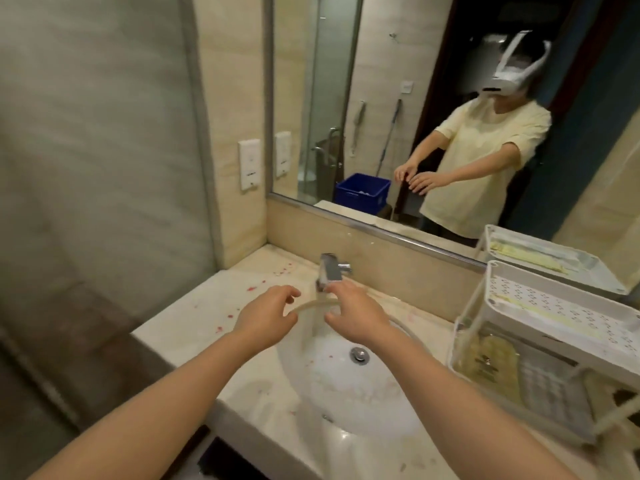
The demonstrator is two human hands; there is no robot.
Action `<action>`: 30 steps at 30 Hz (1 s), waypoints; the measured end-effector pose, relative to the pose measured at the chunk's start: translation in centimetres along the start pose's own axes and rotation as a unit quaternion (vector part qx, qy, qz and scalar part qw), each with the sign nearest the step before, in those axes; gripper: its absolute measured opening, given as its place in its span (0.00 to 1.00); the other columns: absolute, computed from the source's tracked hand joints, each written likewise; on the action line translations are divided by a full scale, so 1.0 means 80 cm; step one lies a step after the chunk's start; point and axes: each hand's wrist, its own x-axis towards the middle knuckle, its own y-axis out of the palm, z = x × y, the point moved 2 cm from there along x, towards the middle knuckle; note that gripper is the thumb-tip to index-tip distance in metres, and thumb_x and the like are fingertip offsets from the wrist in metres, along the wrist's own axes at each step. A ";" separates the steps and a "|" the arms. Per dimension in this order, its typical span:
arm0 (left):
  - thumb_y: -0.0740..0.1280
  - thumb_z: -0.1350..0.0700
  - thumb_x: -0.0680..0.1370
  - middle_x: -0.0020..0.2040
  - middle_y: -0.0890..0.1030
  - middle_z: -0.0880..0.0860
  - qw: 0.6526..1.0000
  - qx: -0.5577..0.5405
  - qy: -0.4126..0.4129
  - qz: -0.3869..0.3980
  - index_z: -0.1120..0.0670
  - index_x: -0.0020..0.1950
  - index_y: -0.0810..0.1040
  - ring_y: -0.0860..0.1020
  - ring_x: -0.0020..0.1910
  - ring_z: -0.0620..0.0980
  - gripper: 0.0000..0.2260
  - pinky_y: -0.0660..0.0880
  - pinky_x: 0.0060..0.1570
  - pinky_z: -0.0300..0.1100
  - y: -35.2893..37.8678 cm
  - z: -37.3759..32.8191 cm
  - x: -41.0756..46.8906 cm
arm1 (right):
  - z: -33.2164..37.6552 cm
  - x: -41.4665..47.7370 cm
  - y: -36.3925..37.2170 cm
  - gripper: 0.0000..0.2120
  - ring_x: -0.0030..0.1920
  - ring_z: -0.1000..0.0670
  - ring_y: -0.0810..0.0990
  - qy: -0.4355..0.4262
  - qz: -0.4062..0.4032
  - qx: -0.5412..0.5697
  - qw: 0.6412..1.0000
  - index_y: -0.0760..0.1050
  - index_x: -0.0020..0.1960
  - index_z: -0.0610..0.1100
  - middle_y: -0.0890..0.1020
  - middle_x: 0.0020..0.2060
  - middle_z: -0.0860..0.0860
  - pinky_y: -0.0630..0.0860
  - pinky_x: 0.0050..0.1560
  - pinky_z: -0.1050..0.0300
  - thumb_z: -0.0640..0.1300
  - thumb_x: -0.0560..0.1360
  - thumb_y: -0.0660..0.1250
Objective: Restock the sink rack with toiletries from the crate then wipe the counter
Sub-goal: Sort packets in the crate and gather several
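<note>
Restocking is judged largely done: packets (485,356) are held in the white two-tier plastic rack (571,306) at right (blue plastic crate (362,192) seen only in the mirror (398,98)). Red spots (251,289) are left on the pale marble desk (207,308). The right hand (358,315) is spread, fingers (341,289) empty; the left hand (266,317) is curled, its hold not to be told.

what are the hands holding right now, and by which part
Nothing is held. The left hand hangs loosely curled over the sink; the right hand touches the faucet with its forefinger.
</note>
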 end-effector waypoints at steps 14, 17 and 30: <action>0.65 0.50 0.77 0.61 0.75 0.45 0.984 0.006 -0.167 -0.069 0.45 0.67 0.72 0.76 0.59 0.44 0.18 0.74 0.58 0.44 -0.096 0.221 -0.238 | 0.281 -0.044 0.161 0.23 0.66 0.49 0.71 -0.178 0.101 0.010 0.979 0.69 0.68 0.51 0.73 0.66 0.52 0.73 0.60 0.52 0.52 0.75 0.64; 0.65 0.49 0.77 0.60 0.76 0.43 0.975 0.014 -0.204 -0.083 0.43 0.66 0.72 0.76 0.58 0.43 0.18 0.74 0.55 0.43 -0.112 0.261 -0.293 | 0.339 -0.060 0.189 0.22 0.64 0.48 0.73 -0.220 0.110 0.009 0.969 0.70 0.67 0.51 0.74 0.64 0.51 0.74 0.59 0.52 0.52 0.74 0.64; 0.66 0.49 0.78 0.64 0.73 0.42 0.906 -0.014 -0.387 -0.169 0.43 0.69 0.71 0.75 0.59 0.41 0.19 0.75 0.57 0.42 -0.160 0.373 -0.501 | 0.550 -0.126 0.290 0.24 0.66 0.47 0.71 -0.386 0.219 -0.023 0.896 0.68 0.70 0.50 0.72 0.66 0.49 0.73 0.62 0.49 0.51 0.75 0.65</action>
